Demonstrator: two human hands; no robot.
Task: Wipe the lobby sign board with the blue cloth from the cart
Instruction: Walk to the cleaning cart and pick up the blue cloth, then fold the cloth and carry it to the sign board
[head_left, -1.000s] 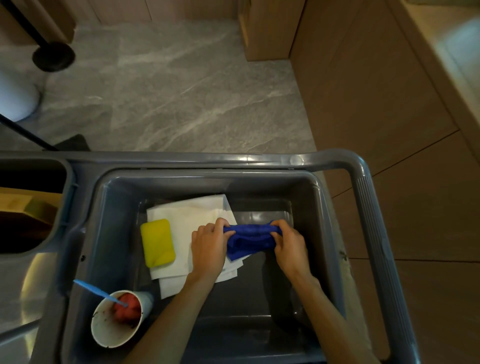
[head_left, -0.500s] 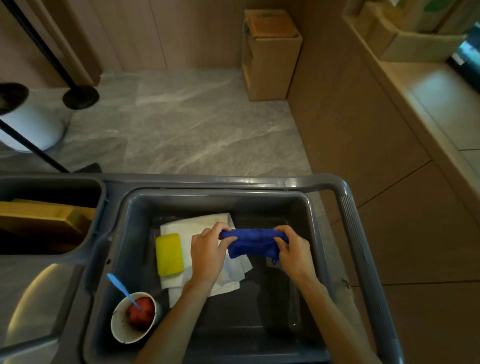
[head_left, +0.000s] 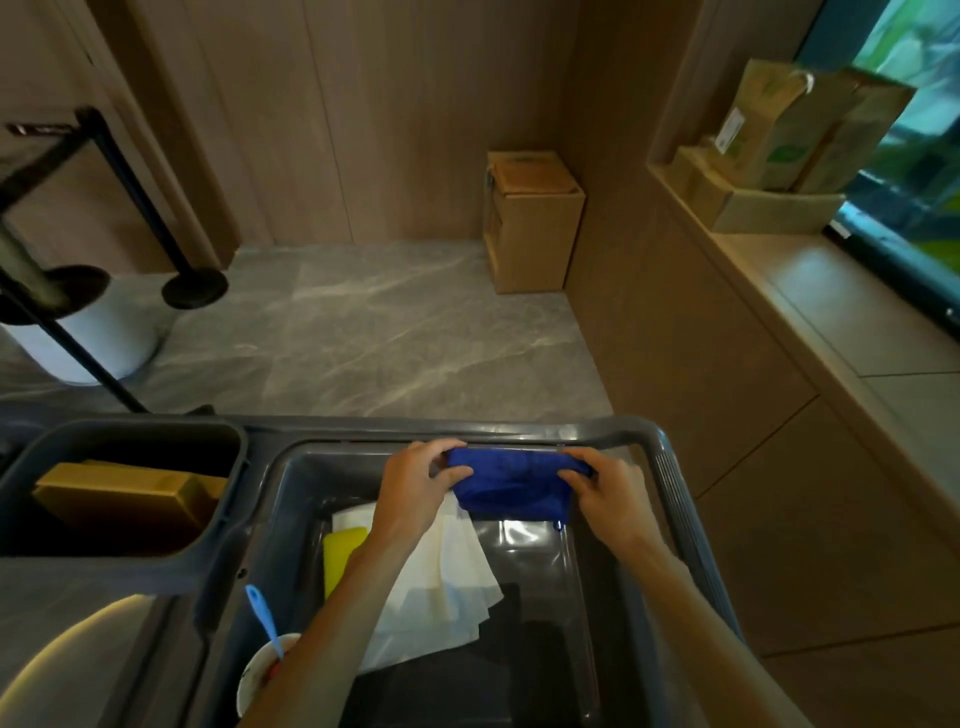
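Note:
The blue cloth (head_left: 511, 486) hangs stretched between both hands above the far end of the grey cart tray (head_left: 670, 483). My left hand (head_left: 418, 486) pinches its left corner and my right hand (head_left: 608, 491) pinches its right corner. The cloth is lifted off the tray floor, near the far rim. A black stand with a dark panel (head_left: 39, 130) shows at the far left edge, blurred; I cannot tell if it is the sign board.
In the tray lie white cloths (head_left: 447, 582), a yellow sponge (head_left: 340, 551) and a paper cup (head_left: 260, 675) with a blue spoon. A side bin (head_left: 130, 441) holds a brown box. A cardboard box (head_left: 532, 218), white bin (head_left: 83, 332) and wooden counter (head_left: 831, 322) stand around.
Both hands have lifted the blue cloth up from the tray floor toward the far rim. The head has tilted up, showing more of the lobby wall and counter.

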